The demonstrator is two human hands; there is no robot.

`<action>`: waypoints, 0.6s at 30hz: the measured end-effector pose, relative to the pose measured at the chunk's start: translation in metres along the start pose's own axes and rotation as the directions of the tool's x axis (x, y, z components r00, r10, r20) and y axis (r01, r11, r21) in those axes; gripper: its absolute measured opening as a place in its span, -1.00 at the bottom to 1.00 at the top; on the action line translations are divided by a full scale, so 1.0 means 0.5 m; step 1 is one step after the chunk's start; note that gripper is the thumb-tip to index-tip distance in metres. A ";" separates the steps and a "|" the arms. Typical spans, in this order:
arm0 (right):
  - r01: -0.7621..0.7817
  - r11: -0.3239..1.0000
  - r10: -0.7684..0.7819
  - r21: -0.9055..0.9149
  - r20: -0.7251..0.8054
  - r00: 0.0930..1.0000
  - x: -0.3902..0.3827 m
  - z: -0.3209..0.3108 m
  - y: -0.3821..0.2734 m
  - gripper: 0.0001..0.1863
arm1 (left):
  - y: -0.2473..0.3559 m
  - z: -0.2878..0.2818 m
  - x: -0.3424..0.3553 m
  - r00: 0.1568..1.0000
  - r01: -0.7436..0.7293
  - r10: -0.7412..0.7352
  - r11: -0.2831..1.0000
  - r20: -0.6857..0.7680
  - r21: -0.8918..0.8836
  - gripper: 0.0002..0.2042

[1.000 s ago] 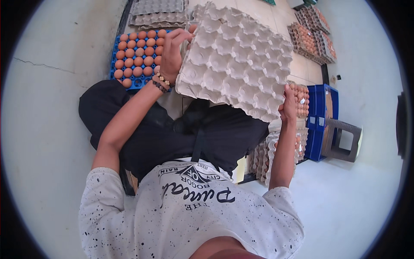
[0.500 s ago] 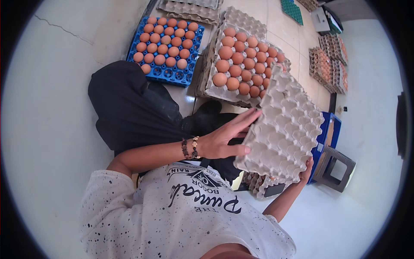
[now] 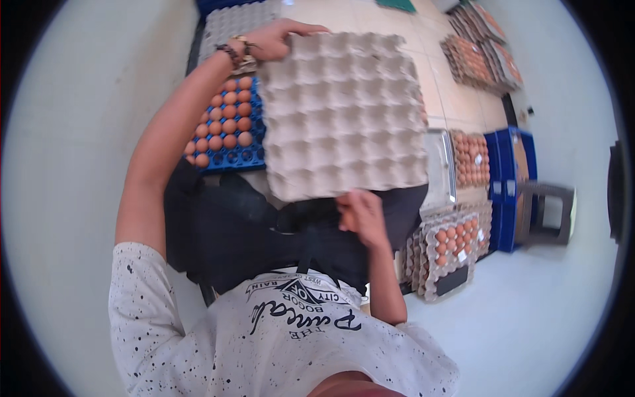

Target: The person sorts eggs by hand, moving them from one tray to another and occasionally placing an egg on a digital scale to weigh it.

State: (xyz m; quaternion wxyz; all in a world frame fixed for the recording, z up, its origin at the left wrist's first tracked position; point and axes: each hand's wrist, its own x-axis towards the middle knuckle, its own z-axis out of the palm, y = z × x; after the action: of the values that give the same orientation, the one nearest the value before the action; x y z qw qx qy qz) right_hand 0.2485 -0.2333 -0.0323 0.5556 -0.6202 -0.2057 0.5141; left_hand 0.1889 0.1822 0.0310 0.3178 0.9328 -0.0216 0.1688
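A pale cardboard egg tray (image 3: 340,116) spans the upper middle, covering most of a stack whose eggs peek out at its right edge. My left hand (image 3: 278,40) grips the tray's top left edge. My right hand (image 3: 360,215) is closed at the lower edge, fingers curled against it; whether anything else is inside is unclear. Partly behind the tray, at left, sits a blue plastic tray (image 3: 235,159) with rows of brown eggs (image 3: 229,126) and some bare cells. My crossed legs in dark trousers (image 3: 218,231) lie below.
At right are cardboard trays of eggs (image 3: 471,155), a lower stack (image 3: 450,245), a metal tray (image 3: 438,172), blue crates (image 3: 503,188) and a grey stool-like object (image 3: 549,212). More egg stacks (image 3: 476,59) stand upper right, grey trays (image 3: 231,23) upper left, a green tray (image 3: 395,5) at the top.
The tray tilted right and down, exposing the egg stack, and now lies up over that stack again. My left hand moved to its top edge, my right hand inward to its bottom edge.
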 end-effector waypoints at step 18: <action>-0.112 0.953 0.129 0.280 -0.043 0.991 0.131 -0.011 0.060 -0.54 | -0.174 0.095 0.066 0.864 0.456 -0.483 0.870 0.139 0.189 -0.31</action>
State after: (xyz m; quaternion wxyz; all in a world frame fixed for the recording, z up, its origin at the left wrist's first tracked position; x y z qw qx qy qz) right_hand 0.2690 -0.1909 -0.0868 0.6105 -0.5631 -0.0765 0.5517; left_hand 0.2472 0.2252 -0.0444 0.2752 0.9423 0.1905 0.0016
